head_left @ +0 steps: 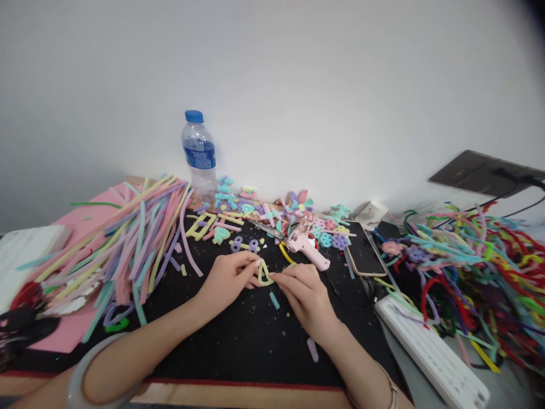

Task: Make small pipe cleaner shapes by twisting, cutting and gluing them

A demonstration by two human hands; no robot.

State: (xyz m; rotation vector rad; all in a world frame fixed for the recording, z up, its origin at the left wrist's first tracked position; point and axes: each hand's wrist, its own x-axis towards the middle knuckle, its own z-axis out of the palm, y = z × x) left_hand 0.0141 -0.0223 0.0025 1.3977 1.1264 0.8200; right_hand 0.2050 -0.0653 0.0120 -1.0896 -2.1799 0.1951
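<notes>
Between my two hands is a pale yellow pipe cleaner (263, 274) bent into a small triangle. My left hand (227, 279) pinches its upper left corner between thumb and fingers. At the lower right corner, my right hand (307, 295) grips it with thumb and forefinger. Just below lies a short blue pipe cleaner piece (274, 300), and a purple piece (312, 350) rests near my right wrist. Behind my hands sit a pink glue gun (307, 247), scissors (268, 229) and a purple-and-yellow pipe cleaner shape (244, 245).
A large heap of pastel pipe cleaners (145, 238) covers the left side. A plastic bottle (199, 152) stands by the wall. To the right are a phone (365, 253), a white power strip (430, 352) and a tangle of coloured pipe cleaners (477, 272). Everything centres on a black mat (230, 346).
</notes>
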